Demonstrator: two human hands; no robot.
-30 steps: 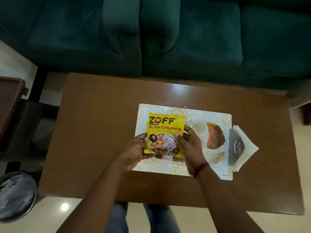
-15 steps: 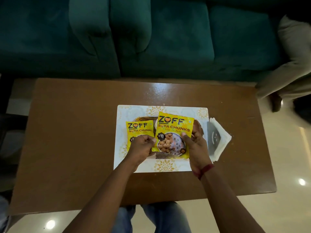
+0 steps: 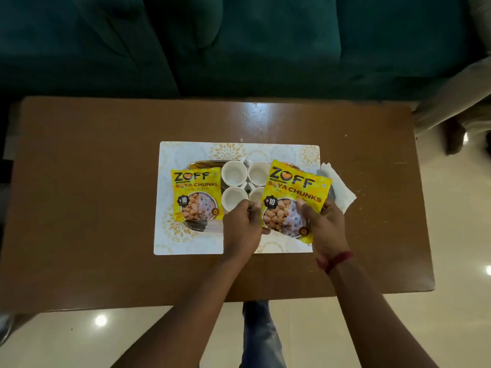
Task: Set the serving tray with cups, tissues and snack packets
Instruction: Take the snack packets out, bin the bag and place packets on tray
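Two yellow soya chunks packets are in view. One packet (image 3: 196, 197) lies flat on the left end of the serving tray (image 3: 204, 163), free of my hands. The second packet (image 3: 293, 197) is tilted over the tray's right end, held by my left hand (image 3: 243, 224) at its lower left edge and my right hand (image 3: 322, 224) at its lower right. Several white cups (image 3: 234, 171) stand in the tray's middle between the packets. White tissues (image 3: 341, 192) lie off the tray's right side, partly under a dark object.
The tray rests on a white placemat with gold flowers (image 3: 228, 151) on a brown wooden table (image 3: 93, 181). A dark green sofa (image 3: 239, 43) runs behind the table. A beige chair (image 3: 457, 102) stands at the right. My legs show below the table's near edge.
My left hand let go of the left packet, which now lies on the tray, and joined the right hand on the second packet. That packet moved right, uncovering the cups.
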